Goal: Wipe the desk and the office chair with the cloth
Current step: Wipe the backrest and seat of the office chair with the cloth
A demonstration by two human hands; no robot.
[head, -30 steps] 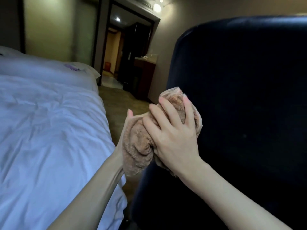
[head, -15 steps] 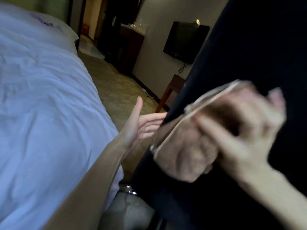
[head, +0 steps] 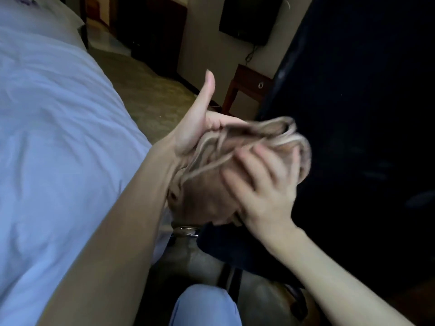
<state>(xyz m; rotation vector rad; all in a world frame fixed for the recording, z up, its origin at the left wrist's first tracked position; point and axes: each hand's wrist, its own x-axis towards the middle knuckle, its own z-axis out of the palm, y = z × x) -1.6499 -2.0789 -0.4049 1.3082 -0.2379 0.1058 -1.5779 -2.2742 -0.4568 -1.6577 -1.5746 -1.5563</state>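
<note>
A bed (head: pixel 54 142) with a pale, wrinkled cover fills the left side. Beside it, patterned floor (head: pixel 141 90) runs back toward a dark wall screen (head: pixel 247 17) and a small wooden side table (head: pixel 247 88). In the middle, the left hand (head: pixel 200 128) cups the far side of a bunched tan cloth (head: pixel 235 161), thumb raised straight up and fingers curled behind the fabric. The right hand (head: pixel 263 191) presses on the cloth from the near side, fingers spread over it; this part is blurred. The cloth sits between both hands, against the left edge of the dark chair (head: pixel 353 137) that fills the right side. Below, a knee (head: pixel 204 304) in light trousers shows.
</note>
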